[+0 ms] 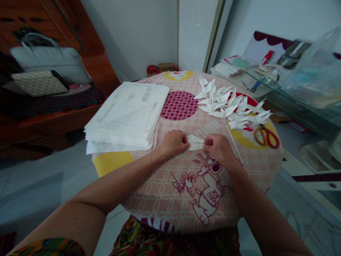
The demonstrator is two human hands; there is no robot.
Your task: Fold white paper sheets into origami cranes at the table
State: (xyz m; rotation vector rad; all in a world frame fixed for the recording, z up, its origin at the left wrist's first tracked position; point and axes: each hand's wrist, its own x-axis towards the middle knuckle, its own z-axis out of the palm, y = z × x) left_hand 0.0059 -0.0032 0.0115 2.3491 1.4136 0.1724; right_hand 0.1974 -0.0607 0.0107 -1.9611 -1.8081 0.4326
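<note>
Between my two hands, low over the round table, is a small sheet of printed paper (pixel 195 142) with creases in it. My left hand (pixel 176 140) pinches its left end, fingers curled. At the right end, my right hand (pixel 216 145) grips the paper between thumb and fingers. Another printed slip (pixel 210 127) lies flat just behind it. Beyond my right hand a cluster of folded white paper pieces (pixel 226 103) with pointed tips is spread out. A stack of printed sheets (pixel 125 117) stands left of my left hand.
Scissors (pixel 266 137) with yellow and red handles lie near the table's right edge. A thin white stick (pixel 234 145) rests beside my right forearm. The patterned tablecloth (pixel 165 192) covers the table. A glass shelf (pixel 287 96) stands to the right, a wooden bench (pixel 64 115) to the left.
</note>
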